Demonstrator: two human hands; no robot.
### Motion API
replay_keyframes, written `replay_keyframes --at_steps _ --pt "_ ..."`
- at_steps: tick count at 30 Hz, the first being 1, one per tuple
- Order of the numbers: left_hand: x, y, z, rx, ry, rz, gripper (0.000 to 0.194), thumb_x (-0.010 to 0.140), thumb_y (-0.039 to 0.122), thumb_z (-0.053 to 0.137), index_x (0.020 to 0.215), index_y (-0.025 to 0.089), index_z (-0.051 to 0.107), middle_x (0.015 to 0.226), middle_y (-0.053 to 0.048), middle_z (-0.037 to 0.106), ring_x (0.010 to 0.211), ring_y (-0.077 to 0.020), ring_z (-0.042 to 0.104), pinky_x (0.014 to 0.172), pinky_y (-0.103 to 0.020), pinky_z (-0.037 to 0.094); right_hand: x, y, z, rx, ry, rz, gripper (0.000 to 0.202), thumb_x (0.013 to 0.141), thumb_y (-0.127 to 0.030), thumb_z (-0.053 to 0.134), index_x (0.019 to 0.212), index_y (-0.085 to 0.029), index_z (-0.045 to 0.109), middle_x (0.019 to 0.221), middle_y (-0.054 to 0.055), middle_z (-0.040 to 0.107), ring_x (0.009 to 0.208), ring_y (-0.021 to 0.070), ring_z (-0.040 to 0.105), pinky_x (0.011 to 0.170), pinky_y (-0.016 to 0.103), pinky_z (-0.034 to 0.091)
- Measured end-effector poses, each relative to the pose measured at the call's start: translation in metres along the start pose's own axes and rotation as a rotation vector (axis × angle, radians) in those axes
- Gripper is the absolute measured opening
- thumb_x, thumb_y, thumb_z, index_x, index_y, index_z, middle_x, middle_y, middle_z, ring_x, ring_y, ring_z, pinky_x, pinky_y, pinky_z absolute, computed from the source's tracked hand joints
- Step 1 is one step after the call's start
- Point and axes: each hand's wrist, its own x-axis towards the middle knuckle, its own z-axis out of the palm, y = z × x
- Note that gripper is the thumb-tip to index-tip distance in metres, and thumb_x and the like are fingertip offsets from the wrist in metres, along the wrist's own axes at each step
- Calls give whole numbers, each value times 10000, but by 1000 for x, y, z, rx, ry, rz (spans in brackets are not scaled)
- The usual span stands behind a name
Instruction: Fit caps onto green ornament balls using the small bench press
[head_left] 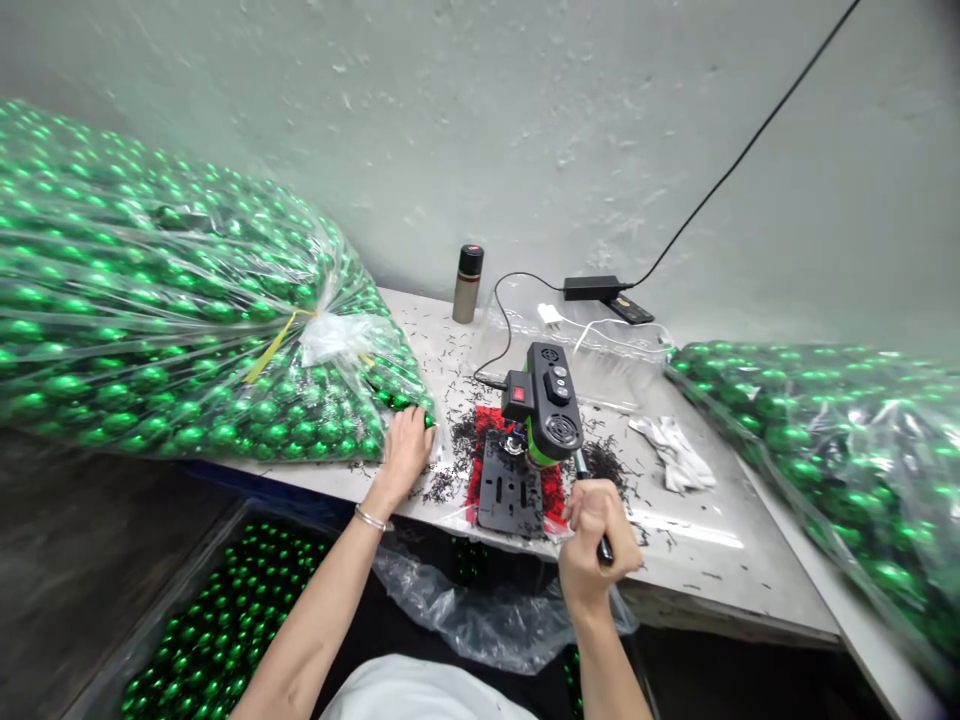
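Note:
My right hand [600,530] is wrapped round the black-gripped lever [604,549] of a small black bench press [553,405], which has a red switch and round vents. Its slotted metal base [510,488] rests on a red mat [555,492]. At the mouth of a big clear plastic bag [346,338] full of shiny green balls [285,430], my left hand [407,445] is bent over the balls with curled fingers. Its fingertips are hidden, so whatever they hold does not show. No ball can be made out under the press head.
Black scraps [607,462] litter the white table [705,535]. Behind the press are a bottle [468,285], a power adapter [592,288] and cables. To the right lie white gloves [675,455] and another bag of green balls [847,450]. More balls [225,610] fill a container below the table.

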Motion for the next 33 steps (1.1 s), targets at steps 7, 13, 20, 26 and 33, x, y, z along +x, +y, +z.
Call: replay_keyframes --at_steps 7,13,20,26,33 --pt "6 -1 -11 -184 -116 -85 336 758 191 749 1090 189 701 1001 -81 676 948 -263 634 905 -361 471 -4 4 0 2 -3 -29 348 948 -118 465 615 -203 410 624 -18 487 585 110 485 553 278 352" --pt "-34 14 -19 -950 -338 -425 483 719 328 830 1159 181 697 931 -35 713 768 -151 665 702 -242 522 -6 8 0 -15 19 -28 346 954 -136 462 617 -203 423 629 -19 492 574 109 482 546 272 351" --pt "-60 21 4 -1280 -447 -649 311 737 230 830 1004 143 696 915 -71 749 782 -147 708 751 -241 573 -7 7 -1 -3 -9 -23 344 946 -116 461 617 -207 421 641 -18 500 596 115 492 560 281 358" --pt "-61 32 26 -953 -526 -580 416 787 290 769 1173 158 693 976 -71 745 813 -157 705 729 -240 545 -10 8 0 -19 -10 -17 336 947 -108 454 629 -211 429 652 -16 502 606 119 496 566 288 355" --pt "-61 47 51 -172 -506 -46 403 833 324 667 1195 150 696 1069 -105 746 892 -243 699 875 -376 540 -10 7 -1 -15 -41 -31 328 945 -91 435 640 -210 437 660 -15 502 626 120 502 578 285 371"
